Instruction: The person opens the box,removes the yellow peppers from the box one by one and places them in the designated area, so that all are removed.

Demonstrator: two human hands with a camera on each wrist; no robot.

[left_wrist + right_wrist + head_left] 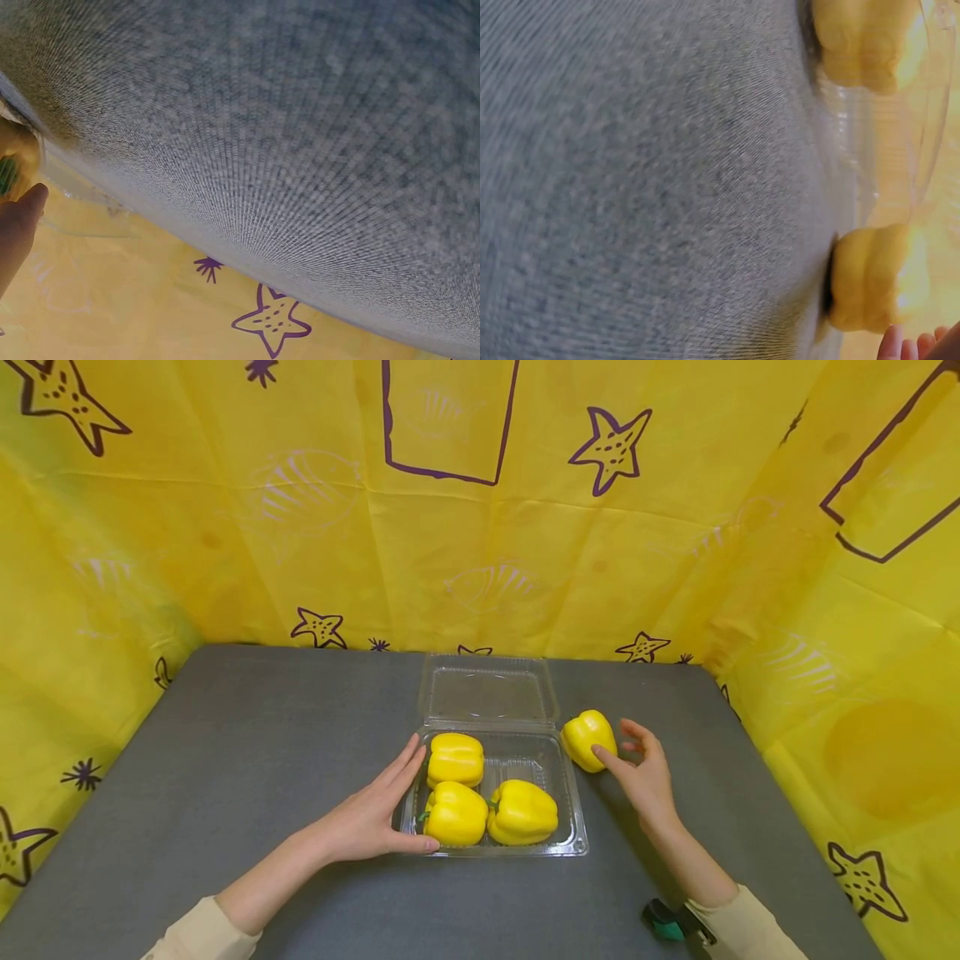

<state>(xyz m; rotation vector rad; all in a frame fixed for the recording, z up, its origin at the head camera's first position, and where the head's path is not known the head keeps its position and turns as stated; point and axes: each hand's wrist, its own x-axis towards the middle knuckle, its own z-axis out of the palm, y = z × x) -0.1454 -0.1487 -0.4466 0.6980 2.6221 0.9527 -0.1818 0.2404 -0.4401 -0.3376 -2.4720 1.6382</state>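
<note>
A clear plastic clamshell container [517, 745] stands on the table with its lid [487, 692] laid back. Inside are three yellow bell peppers: one at the back left [455, 760], one at the front left [455, 814] and one at the front right [523, 812]. My left hand [367, 820] rests on the container, straight fingers along its left side and thumb at the front rim. Just outside the right back corner, a fourth bell pepper [589, 740] sits on the table. My right hand [643, 774] is beside it, thumb overlapping its near side, other fingers apart from it.
The grey table [247, 760] is walled in by yellow cloth [487, 527] printed with stars and fish. A black and green strap [666, 922] shows near my right sleeve. The container's back right compartment space lies between the peppers and the lid hinge.
</note>
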